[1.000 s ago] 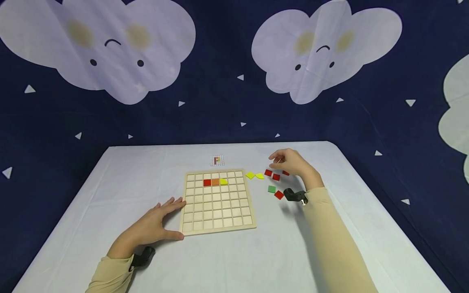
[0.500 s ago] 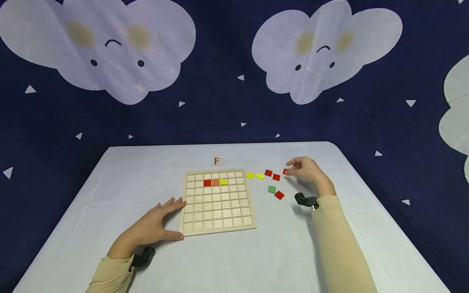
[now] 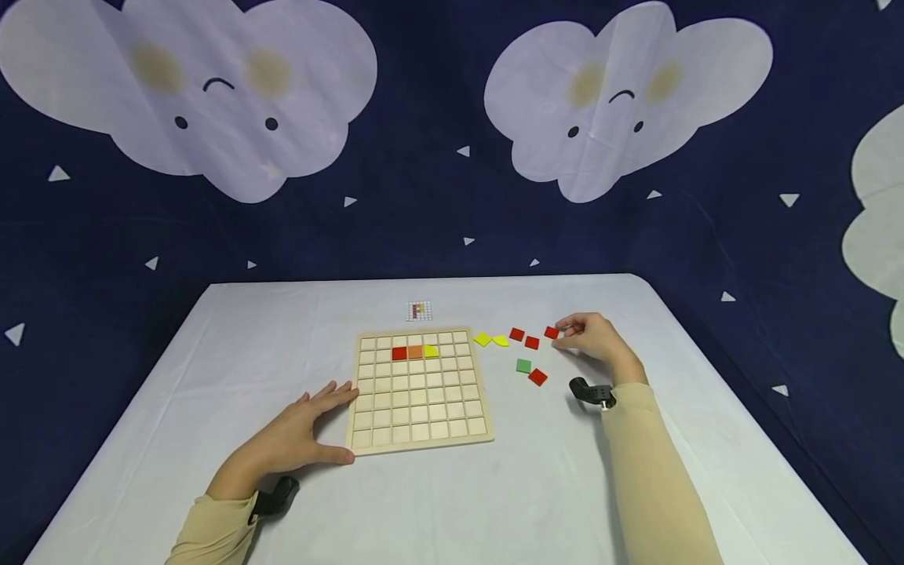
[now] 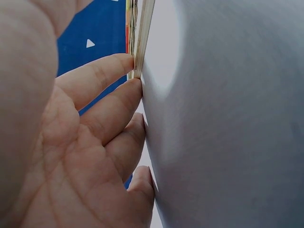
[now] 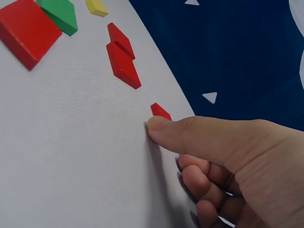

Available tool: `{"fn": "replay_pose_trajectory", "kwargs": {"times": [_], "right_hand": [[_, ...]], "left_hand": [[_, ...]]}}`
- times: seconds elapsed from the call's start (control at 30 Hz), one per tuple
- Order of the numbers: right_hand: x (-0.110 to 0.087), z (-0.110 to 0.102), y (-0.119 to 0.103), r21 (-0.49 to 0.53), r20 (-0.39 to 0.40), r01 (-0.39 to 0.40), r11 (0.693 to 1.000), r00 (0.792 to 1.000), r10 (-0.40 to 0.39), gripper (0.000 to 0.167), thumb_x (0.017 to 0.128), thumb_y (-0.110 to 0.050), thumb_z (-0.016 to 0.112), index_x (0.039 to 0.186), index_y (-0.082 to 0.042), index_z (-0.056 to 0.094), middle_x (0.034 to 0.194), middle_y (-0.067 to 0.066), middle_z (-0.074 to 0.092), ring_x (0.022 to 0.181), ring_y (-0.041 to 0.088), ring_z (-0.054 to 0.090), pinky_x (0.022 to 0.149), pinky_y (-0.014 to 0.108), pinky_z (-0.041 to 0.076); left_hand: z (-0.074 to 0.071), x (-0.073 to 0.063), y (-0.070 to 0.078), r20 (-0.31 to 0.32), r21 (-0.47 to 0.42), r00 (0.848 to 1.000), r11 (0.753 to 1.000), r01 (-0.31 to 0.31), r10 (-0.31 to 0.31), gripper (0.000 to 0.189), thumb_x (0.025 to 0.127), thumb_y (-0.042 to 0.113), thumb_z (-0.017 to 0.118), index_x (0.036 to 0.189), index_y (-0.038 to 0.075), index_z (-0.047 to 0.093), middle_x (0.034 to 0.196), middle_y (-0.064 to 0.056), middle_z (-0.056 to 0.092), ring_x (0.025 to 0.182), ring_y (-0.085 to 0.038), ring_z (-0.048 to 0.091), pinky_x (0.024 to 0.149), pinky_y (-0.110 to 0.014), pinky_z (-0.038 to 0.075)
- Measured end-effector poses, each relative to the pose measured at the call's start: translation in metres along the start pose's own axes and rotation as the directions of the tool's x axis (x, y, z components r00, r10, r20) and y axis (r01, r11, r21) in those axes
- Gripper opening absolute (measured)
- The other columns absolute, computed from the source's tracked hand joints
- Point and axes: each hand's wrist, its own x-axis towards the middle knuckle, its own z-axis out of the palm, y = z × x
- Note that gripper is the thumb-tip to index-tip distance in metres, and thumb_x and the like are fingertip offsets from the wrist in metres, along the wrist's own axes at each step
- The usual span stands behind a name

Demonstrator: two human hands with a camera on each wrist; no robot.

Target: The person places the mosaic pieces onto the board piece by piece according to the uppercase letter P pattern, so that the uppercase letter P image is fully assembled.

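Note:
A wooden grid board (image 3: 421,448) lies flat on the table, with a red square tile (image 3: 399,353), an orange square tile (image 3: 415,352) and a yellow curved-edge tile (image 3: 431,351) in one row. My left hand (image 3: 300,428) rests against its left side, fingers spread and fairly straight; the left wrist view shows fingertips touching the board edge (image 4: 142,47). To the right, my right hand (image 3: 593,339) pinches a red tile (image 3: 552,333) on the table between thumb and forefinger. In the right wrist view the thumb covers much of that red tile (image 5: 161,111), and the forefinger is hidden.
Left of the right hand lie two more red tiles (image 3: 517,334), with a green tile (image 3: 523,366) and another red tile (image 3: 537,377) nearer. Two yellow tiles (image 3: 482,339) sit beside the board. A small printed pattern card (image 3: 419,311) lies behind it.
My right hand has moved right from above the tiles, then lowered to the rightmost red tile. The left hand and the board have stayed in place.

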Motion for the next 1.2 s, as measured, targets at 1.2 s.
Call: {"fn": "replay_pose_trajectory", "kwargs": {"times": [1.2], "right_hand": [[0.000,0.012,0.003,0.063,-0.095,-0.111,0.992,0.989,0.117,0.037,0.096,-0.025,0.079,0.125,-0.002,0.077,0.104,0.007,0.072,0.099,0.023,0.058,0.086,0.031,0.046]], "left_hand": [[0.001,-0.001,0.003,-0.004,0.005,1.000,1.000,-0.007,0.007,0.102,0.073,0.049,0.097,0.157,0.009,0.054,0.168,-0.021,0.046,0.159,-0.053,0.033,0.127,-0.078,0.020]]}}
